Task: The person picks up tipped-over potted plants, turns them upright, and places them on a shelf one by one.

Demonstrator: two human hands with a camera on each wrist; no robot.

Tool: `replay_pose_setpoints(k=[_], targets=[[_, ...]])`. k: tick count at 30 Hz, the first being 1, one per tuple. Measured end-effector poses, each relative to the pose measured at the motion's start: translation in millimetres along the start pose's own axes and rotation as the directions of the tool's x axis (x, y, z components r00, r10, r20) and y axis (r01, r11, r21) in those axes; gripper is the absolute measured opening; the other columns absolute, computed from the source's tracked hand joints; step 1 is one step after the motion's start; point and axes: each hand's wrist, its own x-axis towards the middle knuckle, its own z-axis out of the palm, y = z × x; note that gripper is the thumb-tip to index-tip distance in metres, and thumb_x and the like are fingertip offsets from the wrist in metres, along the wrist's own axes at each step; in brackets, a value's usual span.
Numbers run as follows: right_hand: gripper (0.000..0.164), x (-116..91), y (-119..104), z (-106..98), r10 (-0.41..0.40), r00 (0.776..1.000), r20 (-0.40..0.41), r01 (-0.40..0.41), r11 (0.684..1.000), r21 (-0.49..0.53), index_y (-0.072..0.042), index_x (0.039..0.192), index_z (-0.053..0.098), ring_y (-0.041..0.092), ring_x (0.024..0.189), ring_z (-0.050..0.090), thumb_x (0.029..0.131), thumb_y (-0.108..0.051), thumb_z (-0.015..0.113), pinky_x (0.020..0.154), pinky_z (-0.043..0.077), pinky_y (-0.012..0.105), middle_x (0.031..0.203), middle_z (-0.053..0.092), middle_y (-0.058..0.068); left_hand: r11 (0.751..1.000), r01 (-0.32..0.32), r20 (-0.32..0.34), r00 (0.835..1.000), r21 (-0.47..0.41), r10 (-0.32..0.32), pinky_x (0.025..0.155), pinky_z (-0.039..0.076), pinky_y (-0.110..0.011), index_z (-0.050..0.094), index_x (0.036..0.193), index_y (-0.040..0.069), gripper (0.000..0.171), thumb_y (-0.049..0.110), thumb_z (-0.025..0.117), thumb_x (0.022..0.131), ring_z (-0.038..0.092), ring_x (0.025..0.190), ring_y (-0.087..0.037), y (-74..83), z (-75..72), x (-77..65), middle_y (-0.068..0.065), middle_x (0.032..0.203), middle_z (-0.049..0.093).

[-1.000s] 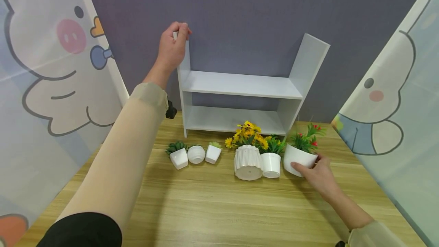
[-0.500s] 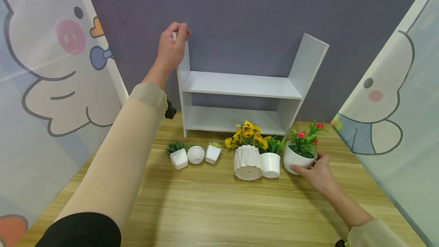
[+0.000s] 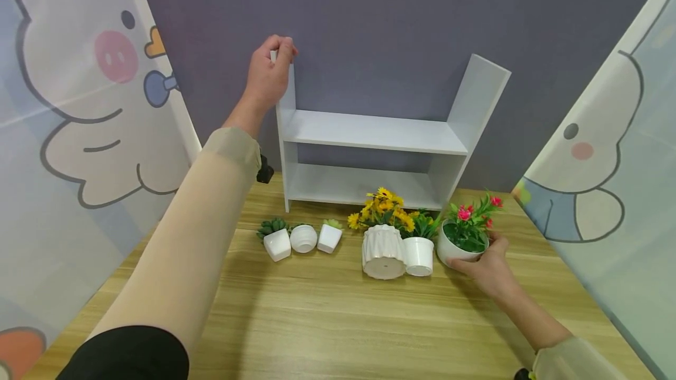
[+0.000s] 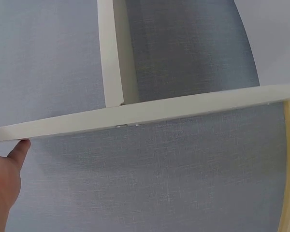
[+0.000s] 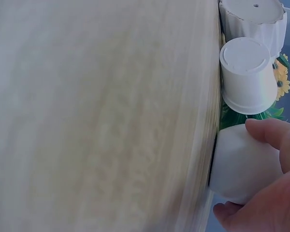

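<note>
At the upper left in the head view, my left hand (image 3: 268,75) grips the top of the left side panel of a white two-tier shelf (image 3: 375,131). The left wrist view has that panel (image 4: 159,111) running across, fingers at its edge. My right hand (image 3: 491,268) holds a round white flowerpot (image 3: 448,250) of red-pink flowers (image 3: 466,213), thumb and fingers on opposite sides. Its open top and leaves face up toward the head camera. Just left lie a white pot (image 3: 419,257) of green leaves and a ribbed pot (image 3: 383,254) of yellow flowers, bases toward me.
Three small white succulent pots lie in front of the shelf's left part: a square one (image 3: 277,245), a round one (image 3: 303,239) and another angular one (image 3: 329,239). They stand on a wooden table (image 3: 317,321). Behind is a grey wall (image 3: 375,28), with cartoon-printed panels (image 3: 591,133) at both sides.
The red-flowered pot has tipped upright in my right hand; its side faced the head camera before, its open top and leaves show now. My left hand has stayed on the shelf.
</note>
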Motion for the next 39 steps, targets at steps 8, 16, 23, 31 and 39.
replay_pose_setpoints(k=[8, 16, 23, 31, 39], targets=[[0.134, 1, 1, 0, -0.028, 1.000, 0.007, 0.028, 1.000, -0.007, 0.011, 0.163, -0.016, 0.058, 0.159, 0.019, 0.090, -0.021, 0.091, 0.134, 0.018, 0.064, 0.166, 0.006, 0.047, 0.999, 0.000, -0.010, 1.000, -0.042, -0.001, 0.090, 0.040, -0.025, 0.065, 0.098, 0.020, 0.028, 0.035, 0.050, 0.117, 0.052, 0.100, -0.008, 0.1, 2.7, 1.4, 0.011, 0.097, 0.054], [0.133, 3, 0, 0, -0.033, 0.999, 0.010, 0.033, 0.999, -0.015, 0.012, 0.163, -0.016, 0.058, 0.158, 0.020, 0.090, -0.019, 0.090, 0.134, 0.019, 0.064, 0.165, 0.006, 0.048, 0.999, 0.005, -0.012, 1.000, -0.039, -0.005, 0.089, 0.039, -0.026, 0.065, 0.100, 0.020, 0.028, 0.036, 0.050, 0.117, 0.052, 0.101, -0.009, 0.2, 0.9, 0.0, 0.011, 0.097, 0.054], [0.123, 2, -1, -2, -0.049, 0.998, 0.049, 0.049, 0.999, 0.004, 0.013, 0.163, -0.017, 0.055, 0.157, 0.021, 0.092, -0.013, 0.080, 0.133, 0.019, 0.063, 0.166, 0.002, 0.046, 1.000, -0.002, -0.011, 1.000, -0.017, 0.002, 0.089, 0.039, -0.026, 0.065, 0.102, 0.019, 0.029, 0.037, 0.049, 0.117, 0.052, 0.100, -0.009, -0.4, 0.9, -0.6, 0.011, 0.098, 0.054], [0.122, 4, 3, -2, -0.060, 0.996, 0.070, 0.057, 0.998, 0.033, 0.013, 0.164, -0.015, 0.052, 0.156, 0.027, 0.095, -0.015, 0.082, 0.132, 0.024, 0.060, 0.167, 0.004, 0.045, 1.000, 0.010, -0.002, 1.000, 0.011, -0.010, 0.089, 0.039, -0.026, 0.065, 0.106, 0.018, 0.030, 0.039, 0.047, 0.118, 0.052, 0.102, -0.008, -0.8, -0.3, -1.5, 0.012, 0.101, 0.053], [0.122, 8, 10, -7, -0.052, 0.990, 0.131, 0.044, 0.997, 0.064, 0.006, 0.169, -0.013, 0.049, 0.158, 0.033, 0.099, -0.025, 0.082, 0.095, 0.037, 0.005, 0.173, 0.017, 0.041, 1.000, -0.010, -0.003, 1.000, 0.001, 0.010, 0.091, 0.040, -0.025, 0.066, 0.107, 0.013, 0.032, 0.037, 0.048, 0.118, 0.052, 0.101, -0.008, -1.8, -0.8, -1.0, 0.012, 0.099, 0.053]])
